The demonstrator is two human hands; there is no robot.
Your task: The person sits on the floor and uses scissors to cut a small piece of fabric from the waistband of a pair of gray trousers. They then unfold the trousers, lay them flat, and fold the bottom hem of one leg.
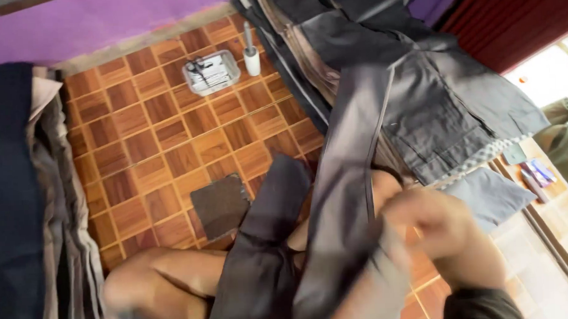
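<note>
Seated on the tiled floor [151,145] between stacks of folded cloth [21,200], a person handles a dark garment [336,202]; the blurred right hand [437,229] has its grip closed around the fabric, near right. The left hand is out of sight.

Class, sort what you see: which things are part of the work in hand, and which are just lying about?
In hand: grey trousers, right hand, stack of dark trousers.
Lying about: clear tray, white bottle, dark square patch, folded cloth pile.

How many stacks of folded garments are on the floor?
2: one stack along the left edge, one pile at top right. More may lie out of frame.
</note>
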